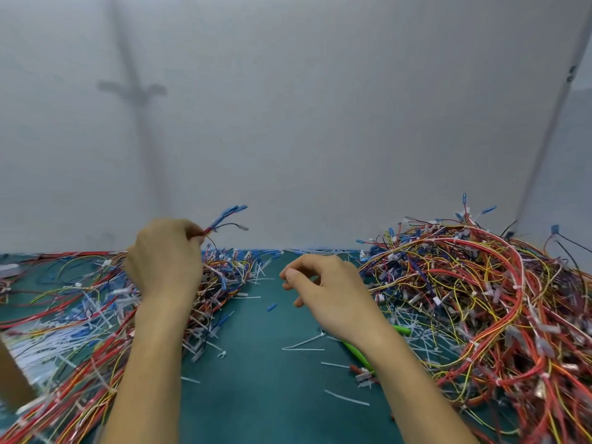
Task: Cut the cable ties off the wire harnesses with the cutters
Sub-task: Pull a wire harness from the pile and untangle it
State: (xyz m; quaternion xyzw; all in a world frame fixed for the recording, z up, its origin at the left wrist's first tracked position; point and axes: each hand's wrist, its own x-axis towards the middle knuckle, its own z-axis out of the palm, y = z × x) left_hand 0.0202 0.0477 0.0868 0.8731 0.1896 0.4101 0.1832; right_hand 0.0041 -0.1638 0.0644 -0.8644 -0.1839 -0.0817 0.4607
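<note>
A tangled heap of red, yellow and blue wire harnesses (pixel 80 315) covers the left of the dark green mat (pixel 272 395). The left hand (pixel 165 257) grips a thin blue-tipped wire bundle (pixel 224 219), raised above the heap. The right hand (pixel 330 293) hovers loosely curled and empty over the green-handled cutters (pixel 356 351) lying on the mat, beside a larger wire heap (pixel 480 299).

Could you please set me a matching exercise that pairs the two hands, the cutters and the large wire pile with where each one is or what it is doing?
Things:
1. left hand
2. right hand
3. cutters
4. large wire pile

Places or states:
A. lying on the mat under the right wrist
B. gripping a small wire bundle, raised
C. heaped at the mat's right side
D. fingers loosely curled, nothing visible in them

Pairs: 1-B, 2-D, 3-A, 4-C
</note>
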